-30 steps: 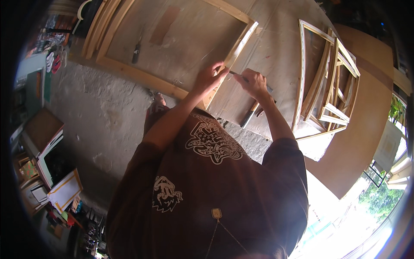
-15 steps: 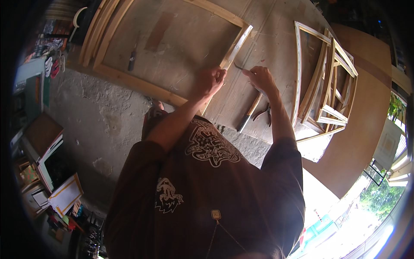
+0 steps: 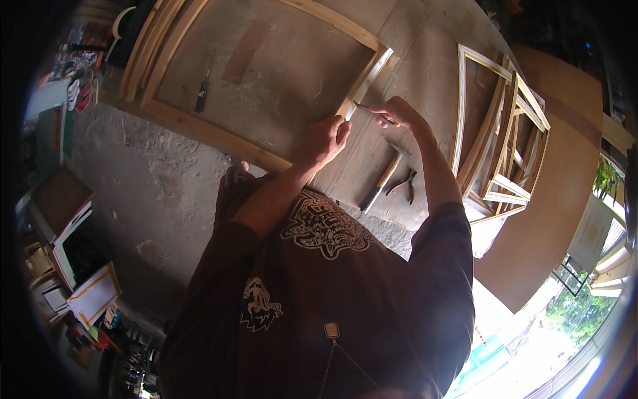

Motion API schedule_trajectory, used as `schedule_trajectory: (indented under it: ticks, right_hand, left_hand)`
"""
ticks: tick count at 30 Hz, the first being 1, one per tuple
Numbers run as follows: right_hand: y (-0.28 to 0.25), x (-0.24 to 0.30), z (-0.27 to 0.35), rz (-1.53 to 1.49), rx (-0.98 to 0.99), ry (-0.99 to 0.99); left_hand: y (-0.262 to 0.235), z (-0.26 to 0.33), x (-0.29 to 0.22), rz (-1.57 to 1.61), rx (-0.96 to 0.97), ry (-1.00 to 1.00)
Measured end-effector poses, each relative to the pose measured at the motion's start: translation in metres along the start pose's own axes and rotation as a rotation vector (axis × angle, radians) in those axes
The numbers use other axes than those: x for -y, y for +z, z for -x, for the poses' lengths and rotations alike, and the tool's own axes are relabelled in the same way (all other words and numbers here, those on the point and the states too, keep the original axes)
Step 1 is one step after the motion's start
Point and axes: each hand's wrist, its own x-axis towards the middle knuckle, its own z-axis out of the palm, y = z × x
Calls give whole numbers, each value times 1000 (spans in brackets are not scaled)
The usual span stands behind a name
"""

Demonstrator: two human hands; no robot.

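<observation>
A wooden frame [image 3: 219, 141] lies on the worktop, with a pale strip along the outer side of its right rail. My left hand [image 3: 325, 141] is closed on that rail near its lower part. From the right, my right hand [image 3: 397, 113] grips a slim metal tool [image 3: 363, 106] whose thin tip touches or nearly touches the rail just above my left hand. Most of the tool's handle is hidden by my fingers, and its exact kind is unclear. Below my right hand lie a hammer [image 3: 385, 178] and dark-handled pincers [image 3: 403, 186].
A screwdriver [image 3: 202, 94] lies inside the frame's opening. More wooden frames [image 3: 512, 133] are piled at the right, beside a curved-looking brown board [image 3: 565, 159]. Several wooden bars [image 3: 143, 50] lie at the far left. Shelving and clutter [image 3: 60, 286] stand beyond the floor at left.
My right hand has moved left and slightly up, bringing the tool's tip onto or close to the rail. My left hand has shifted slightly down along the rail. The view has tilted a little.
</observation>
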Motion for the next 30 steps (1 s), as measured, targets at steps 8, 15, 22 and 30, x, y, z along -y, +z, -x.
schedule_trajectory:
  ticks: [8,15,22,30]
  right_hand:
    - [17,17,25,620,-329,-223]
    - [37,-4,31,756,-807,-677]
    - [26,-5,36,558,-801,-587]
    - [7,-6,40,463,-541,-358]
  left_hand:
    - [5,2,3,53,33,-109]
    - [21,5,13,121,97,-287]
    - [42,-49,14,396,-33,-415]
    - [35,-84,6,192,189,-493]
